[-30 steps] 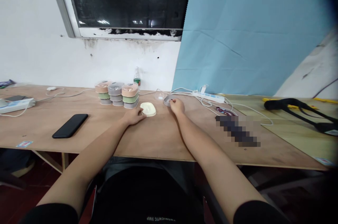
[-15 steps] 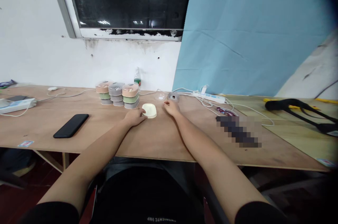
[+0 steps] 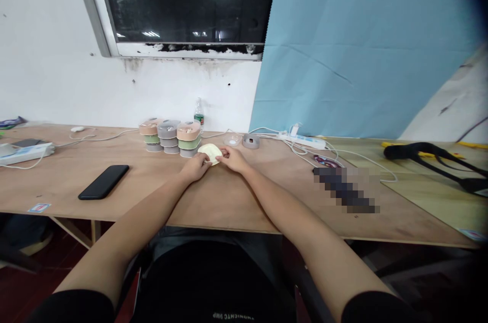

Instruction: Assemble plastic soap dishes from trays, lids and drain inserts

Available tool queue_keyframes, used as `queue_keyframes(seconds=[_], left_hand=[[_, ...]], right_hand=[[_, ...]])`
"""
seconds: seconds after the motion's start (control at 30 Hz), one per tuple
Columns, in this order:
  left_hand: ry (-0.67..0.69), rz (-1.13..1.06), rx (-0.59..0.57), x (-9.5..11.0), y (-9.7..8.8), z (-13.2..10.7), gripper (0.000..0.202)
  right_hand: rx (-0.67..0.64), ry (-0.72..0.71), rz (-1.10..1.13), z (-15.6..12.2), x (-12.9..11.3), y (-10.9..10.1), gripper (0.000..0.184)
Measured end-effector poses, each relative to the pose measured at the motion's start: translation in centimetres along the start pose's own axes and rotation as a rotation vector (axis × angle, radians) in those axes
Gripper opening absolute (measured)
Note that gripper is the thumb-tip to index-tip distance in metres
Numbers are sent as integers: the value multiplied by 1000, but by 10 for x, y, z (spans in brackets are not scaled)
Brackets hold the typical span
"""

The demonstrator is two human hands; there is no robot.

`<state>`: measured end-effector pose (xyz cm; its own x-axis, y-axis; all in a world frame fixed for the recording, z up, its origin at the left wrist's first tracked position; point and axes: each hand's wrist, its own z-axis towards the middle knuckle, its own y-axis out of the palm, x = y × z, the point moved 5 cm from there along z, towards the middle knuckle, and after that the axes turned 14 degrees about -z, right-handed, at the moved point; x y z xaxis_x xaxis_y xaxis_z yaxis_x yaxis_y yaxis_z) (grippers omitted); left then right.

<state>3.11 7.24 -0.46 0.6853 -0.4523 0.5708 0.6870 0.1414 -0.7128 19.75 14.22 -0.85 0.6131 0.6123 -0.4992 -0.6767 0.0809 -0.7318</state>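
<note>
A small cream-coloured container (image 3: pixel 210 152) with rounded corners is tilted up between both hands at the middle of the table. My left hand (image 3: pixel 195 166) grips its near left side, fingers closed on the edge. On its right side, my right hand (image 3: pixel 233 158) pinches the rim with thumb and fingers. A grey round-cornered piece (image 3: pixel 250 141) with a small dark spot lies behind my right hand. Beside it is a clear plastic lid (image 3: pixel 232 139). Stacked containers in peach, green and grey (image 3: pixel 188 138) stand just behind my left hand.
A black phone (image 3: pixel 103 182) lies at the left, near a power strip (image 3: pixel 28 152). A plastic bottle (image 3: pixel 199 111) stands by the wall. At the right are white cables, another power strip (image 3: pixel 303 139), a pixelated dark object (image 3: pixel 345 191) and black straps (image 3: pixel 430 153).
My right hand has left the grey piece and come left to take hold of the cream container. The container is now raised and tilted; before, it lay flat under my left hand.
</note>
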Motion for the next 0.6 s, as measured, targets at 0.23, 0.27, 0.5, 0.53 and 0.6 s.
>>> queue_keyframes(seconds=[0.23,0.27,0.5,0.53,0.6], left_hand=[[107,-82,-50,6,5,-1,55],[103,-75,-69,6,6,-1,53],[42,-80,-131,3,5,-1,47],[39,-84,-133,3,5,-1,47],[44,-86,-138,3,5,-1,46]], right_hand=[[574,200,-52,9,23,-48,30],[683,249,-75,5,30,-60,29],[1043,693,-85,-36,108,-115,38],[1031,726,-66,-39,118,-118,38],[995,753,-36,-42,134,-120,39]])
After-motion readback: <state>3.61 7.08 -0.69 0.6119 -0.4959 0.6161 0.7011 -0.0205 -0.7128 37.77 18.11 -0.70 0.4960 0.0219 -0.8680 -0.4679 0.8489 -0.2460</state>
